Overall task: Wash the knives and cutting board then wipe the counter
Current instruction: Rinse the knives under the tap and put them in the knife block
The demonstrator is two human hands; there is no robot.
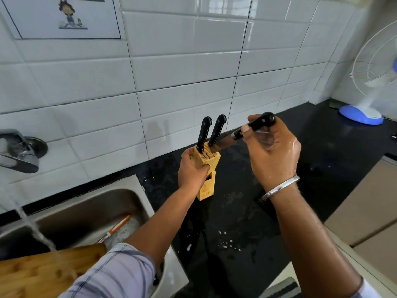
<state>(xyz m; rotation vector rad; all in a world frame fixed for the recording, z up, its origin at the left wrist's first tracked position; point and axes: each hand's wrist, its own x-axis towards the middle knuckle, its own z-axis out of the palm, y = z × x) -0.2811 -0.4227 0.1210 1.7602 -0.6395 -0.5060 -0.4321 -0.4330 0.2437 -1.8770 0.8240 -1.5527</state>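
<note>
Wooden knife block [206, 188] stands on the black counter [236, 222] close to the tiled wall, and your left hand [192, 171] is clamped round its upper half to steady it. Your right hand [272, 153], wet and beaded with drops, pinches the black handle of a knife [262, 121] at about two o'clock from the block. Its blade slants down toward the slots in the block's top; I cannot tell whether the tip has entered one. Two more knives [204, 134] sit in the block, handles leaning toward twelve o'clock. Expect the held knife to be stiff, handle-heavy and slick in wet fingers, so wrap the handle fully behind the bolster, not by the end alone, and keep your left fingers below the block's top edge. The block looks light enough to tip under a sideways push. At seven o'clock from the block, the cutting board [43, 272] lies in the sink [129, 181] beneath water running from the tap [19, 155]: rigid and probably slippery, best lifted by both long edges. Droplets on the counter suggest that wiping remains.
</note>
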